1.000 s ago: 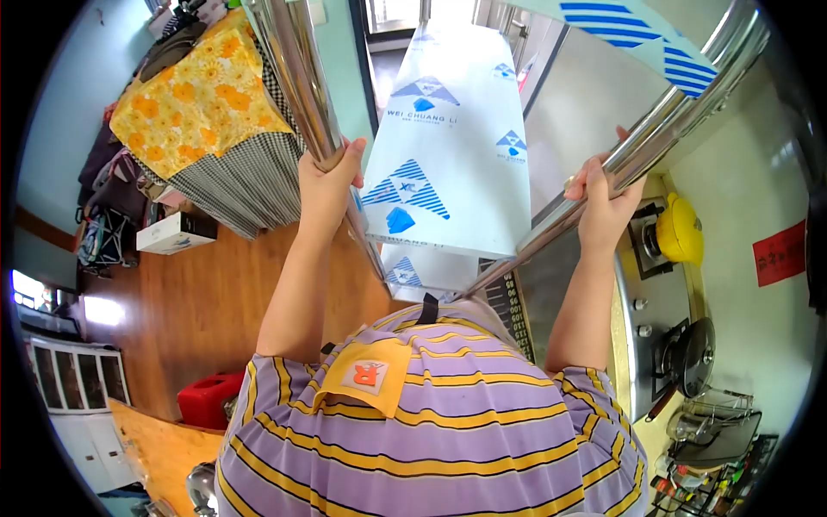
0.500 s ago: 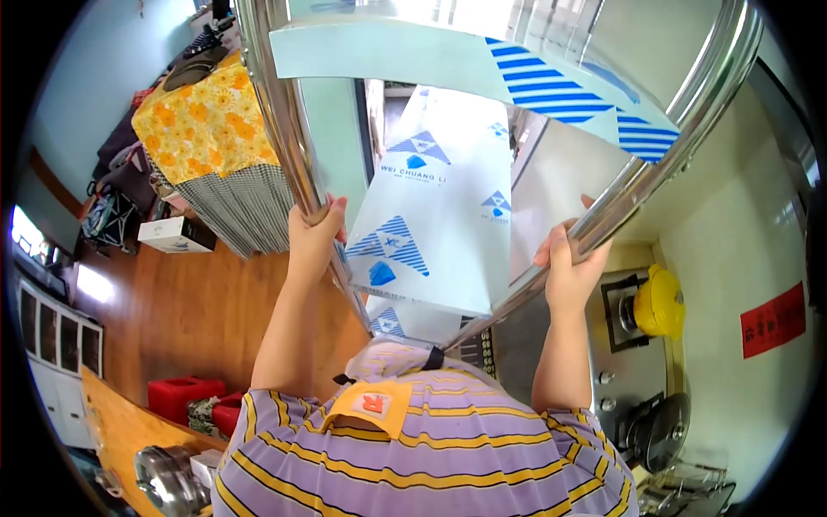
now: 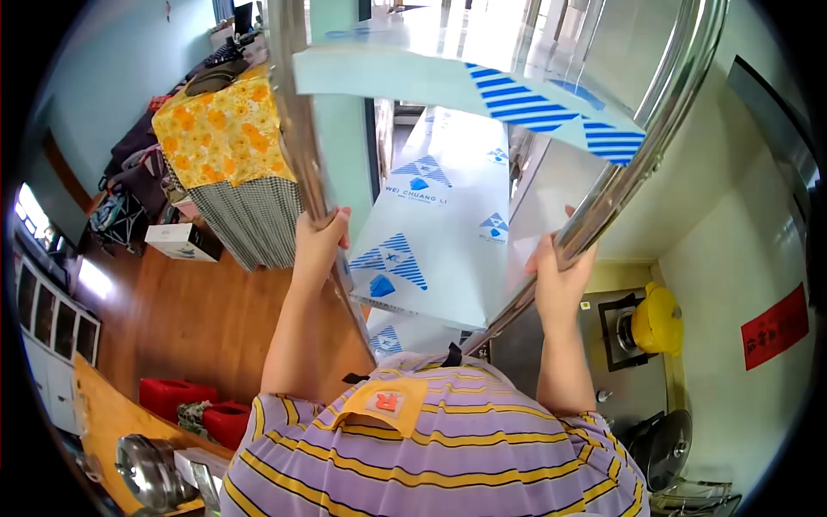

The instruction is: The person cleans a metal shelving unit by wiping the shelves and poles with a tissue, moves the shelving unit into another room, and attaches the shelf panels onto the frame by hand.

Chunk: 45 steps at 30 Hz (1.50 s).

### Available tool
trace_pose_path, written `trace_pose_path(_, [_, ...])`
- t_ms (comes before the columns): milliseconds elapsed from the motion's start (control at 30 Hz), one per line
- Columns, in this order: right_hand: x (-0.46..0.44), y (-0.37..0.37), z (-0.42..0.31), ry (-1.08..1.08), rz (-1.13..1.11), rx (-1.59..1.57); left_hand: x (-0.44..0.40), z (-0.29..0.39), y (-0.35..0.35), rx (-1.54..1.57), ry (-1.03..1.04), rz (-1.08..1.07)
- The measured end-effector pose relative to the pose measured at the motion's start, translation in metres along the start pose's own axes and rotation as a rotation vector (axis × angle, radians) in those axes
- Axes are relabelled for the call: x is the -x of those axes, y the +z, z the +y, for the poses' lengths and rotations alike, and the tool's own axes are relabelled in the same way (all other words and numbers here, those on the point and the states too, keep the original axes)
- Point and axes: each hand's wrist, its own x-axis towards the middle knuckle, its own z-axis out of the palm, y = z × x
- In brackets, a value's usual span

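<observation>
Ahead of the striped shirt (image 3: 448, 444): a film-wrapped shelf rack (image 3: 435, 220) is spanning the middle.
Left post (image 3: 295, 129): the left hand (image 3: 319, 239) is wrapping round it.
Right post (image 3: 610, 194): the right hand (image 3: 560, 276) is clasping it likewise.
Off right: a yellow pot (image 3: 658, 320) is sitting on the stove (image 3: 633, 379).

The shiny metal rack (image 3: 606, 200) has tiered pale shelves (image 3: 448, 246) printed blue.

The head view (wide, dark-cornered) looks forward and down from close above the left hand (image 3: 320, 241) and right hand (image 3: 562, 274).
</observation>
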Motion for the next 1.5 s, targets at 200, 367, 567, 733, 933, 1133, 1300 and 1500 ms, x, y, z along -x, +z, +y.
trace_pose_path(200, [-0.007, 0.003, -0.011, 0.018, 0.024, 0.045, -0.002, 0.011, 0.004, -0.006, -0.011, 0.011])
trace_pose_path(367, [-0.005, -0.004, -0.011, 0.056, 0.046, 0.041, 0.002, 0.01, 0.005, -0.01, -0.037, -0.01])
trace_pose_path(567, [-0.002, 0.01, -0.03, 0.082, 0.023, -0.028, 0.004, 0.024, -0.006, 0.064, -0.065, 0.017])
trace_pose_path(733, [0.003, 0.004, -0.038, 0.091, 0.02, -0.006, 0.018, 0.031, -0.008, 0.057, -0.051, 0.018])
trace_pose_path(933, [0.015, -0.001, -0.043, 0.061, 0.029, -0.068, 0.032, 0.038, -0.007, 0.066, -0.007, 0.007])
trace_pose_path(1133, [0.012, -0.005, -0.04, -0.029, 0.012, -0.056, 0.032, 0.039, -0.008, 0.07, 0.027, 0.011])
trace_pose_path(1300, [0.011, -0.003, -0.021, -0.037, -0.001, 0.011, 0.029, 0.015, -0.013, 0.122, 0.068, 0.032])
trace_pose_path(1500, [0.029, 0.006, -0.015, -0.094, 0.007, 0.031, 0.036, -0.001, -0.025, 0.147, 0.112, 0.03])
